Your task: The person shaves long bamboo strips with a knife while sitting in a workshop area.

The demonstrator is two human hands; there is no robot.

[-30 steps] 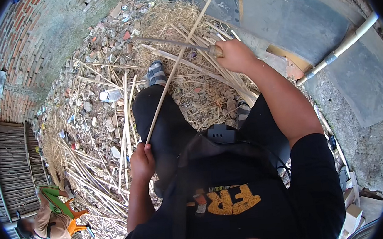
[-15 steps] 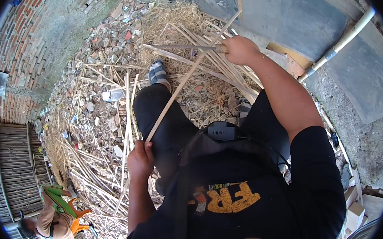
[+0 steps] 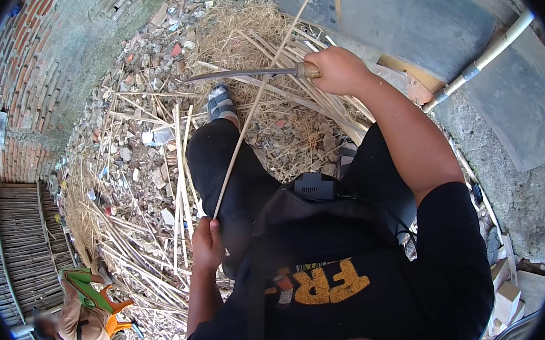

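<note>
A long, thin bamboo strip [image 3: 241, 137] slants up and away from my left hand [image 3: 207, 243], which pinches its near end beside my left knee. My right hand [image 3: 340, 71] is closed round the wooden handle of a long knife [image 3: 238, 74]. The knife's dark, slightly curved blade points left and crosses the strip at its upper part. Whether the edge touches the strip I cannot tell. Under the blade lies a loose pile of split bamboo strips [image 3: 301, 90], with fine dry shavings [image 3: 244, 27] beyond it.
My sandalled left foot [image 3: 220, 102] rests on rubble [image 3: 145, 158]. More bamboo strips [image 3: 141, 259] lie at left. Another person [image 3: 81, 319] sits on an orange chair [image 3: 118, 322] by a bamboo wall [image 3: 23, 243]. Grey panels [image 3: 415, 21] and a pale pole [image 3: 489, 57] stand at right.
The bamboo strip has swung steeper, its far end moving left and up. My left hand has dropped slightly nearer to me. My right hand has shifted a little left, with the blade now showing broader.
</note>
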